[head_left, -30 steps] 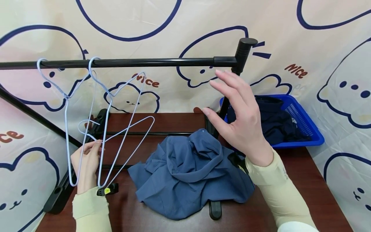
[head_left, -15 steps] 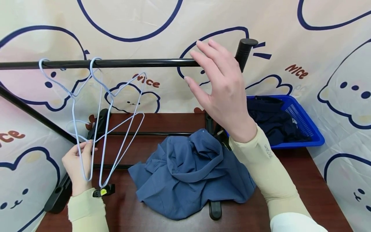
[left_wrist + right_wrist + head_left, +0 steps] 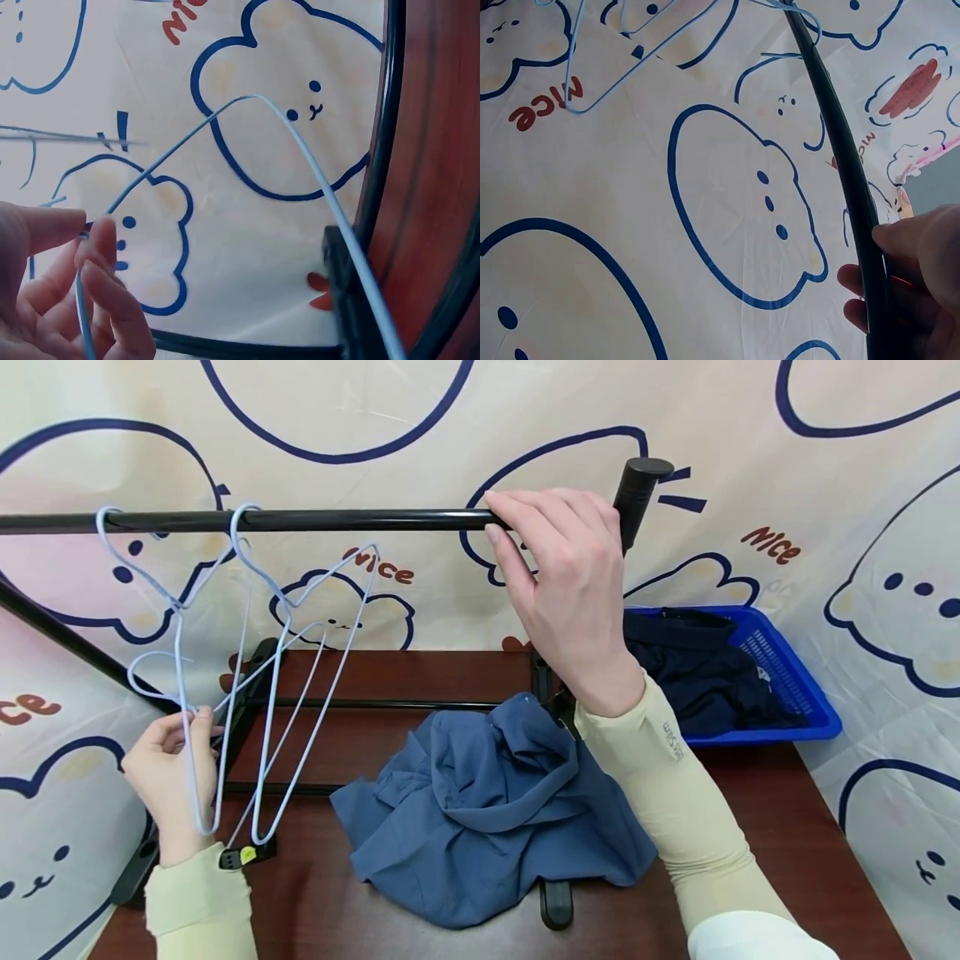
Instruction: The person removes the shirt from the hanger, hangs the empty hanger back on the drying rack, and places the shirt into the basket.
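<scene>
In the head view my left hand (image 3: 168, 768) pinches a light blue clothes hanger (image 3: 343, 229) near the base of its hook, low at the left. The held hanger tilts, its hook pointing left. Two more light blue hangers (image 3: 272, 693) hang by their hooks from the black rail (image 3: 375, 520), partly in front of my left hand. My right hand (image 3: 570, 585) grips the rail near its right end, thumb and fingers around it in the right wrist view. Below, a crumpled blue-grey garment (image 3: 495, 810) lies on the brown table (image 3: 615, 927).
A blue plastic basket (image 3: 821, 718) with dark navy clothing (image 3: 697, 685) stands at the back right. The rack's sloping black side bar (image 3: 82, 631) and foot (image 3: 557, 906) frame the table. A printed cloth backdrop surrounds everything.
My left hand has carried the held hanger left and turned it. My right hand has moved up and left and now grips the rail. The garment has stayed put.
</scene>
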`<state>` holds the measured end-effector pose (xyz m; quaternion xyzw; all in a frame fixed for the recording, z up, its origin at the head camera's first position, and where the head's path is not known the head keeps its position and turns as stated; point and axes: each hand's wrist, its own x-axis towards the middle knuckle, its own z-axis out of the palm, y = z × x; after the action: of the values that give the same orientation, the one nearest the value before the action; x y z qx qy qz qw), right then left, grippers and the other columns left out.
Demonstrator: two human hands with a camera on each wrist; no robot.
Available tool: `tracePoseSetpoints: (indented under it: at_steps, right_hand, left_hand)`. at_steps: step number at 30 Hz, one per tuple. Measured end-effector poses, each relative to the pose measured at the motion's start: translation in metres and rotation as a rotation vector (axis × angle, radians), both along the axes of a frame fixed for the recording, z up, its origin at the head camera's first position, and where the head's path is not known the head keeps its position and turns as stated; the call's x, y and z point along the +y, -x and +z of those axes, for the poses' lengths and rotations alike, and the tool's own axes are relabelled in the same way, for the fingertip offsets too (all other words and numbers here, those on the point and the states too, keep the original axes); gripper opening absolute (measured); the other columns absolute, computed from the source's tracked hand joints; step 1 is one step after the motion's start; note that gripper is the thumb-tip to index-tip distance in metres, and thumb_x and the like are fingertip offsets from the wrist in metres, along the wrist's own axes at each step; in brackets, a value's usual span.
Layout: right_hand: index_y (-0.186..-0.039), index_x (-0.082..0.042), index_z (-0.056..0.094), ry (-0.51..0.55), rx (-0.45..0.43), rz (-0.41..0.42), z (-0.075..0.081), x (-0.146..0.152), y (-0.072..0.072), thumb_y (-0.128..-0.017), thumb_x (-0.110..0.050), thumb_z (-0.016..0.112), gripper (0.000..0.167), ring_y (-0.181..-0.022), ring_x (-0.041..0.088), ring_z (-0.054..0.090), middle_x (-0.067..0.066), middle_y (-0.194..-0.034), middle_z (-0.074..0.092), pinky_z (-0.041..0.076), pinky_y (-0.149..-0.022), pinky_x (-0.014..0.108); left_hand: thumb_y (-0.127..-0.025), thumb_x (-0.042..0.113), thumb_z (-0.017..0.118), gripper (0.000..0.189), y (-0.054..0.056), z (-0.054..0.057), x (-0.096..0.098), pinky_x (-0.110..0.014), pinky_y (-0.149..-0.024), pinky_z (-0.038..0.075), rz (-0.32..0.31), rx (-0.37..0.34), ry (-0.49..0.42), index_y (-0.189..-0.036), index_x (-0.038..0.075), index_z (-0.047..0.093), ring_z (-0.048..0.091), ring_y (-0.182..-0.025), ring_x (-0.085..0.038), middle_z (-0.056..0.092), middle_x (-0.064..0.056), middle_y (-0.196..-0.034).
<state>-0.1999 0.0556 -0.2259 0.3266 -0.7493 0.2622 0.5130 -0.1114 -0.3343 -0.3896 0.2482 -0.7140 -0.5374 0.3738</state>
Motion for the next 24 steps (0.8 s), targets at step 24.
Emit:
tracePoseSetpoints:
  at_steps: [24]
  right_hand:
    - [-0.122,-0.003,0.074,-0.007,0.010,-0.009,0.000,0.000,0.001,-0.106,-0.024,0.058,0.031,-0.106,0.027,0.060,0.009,-0.116,0.073,0.037,-0.099,0.040]
  left_hand:
    - [-0.102,0.031,0.062,0.032,0.008,0.051,-0.022,-0.003,-0.057,0.040,0.181,-0.082,0.334,-0.121,0.007,0.071,0.049,-0.051,0.014,0.056,0.030,-0.078]
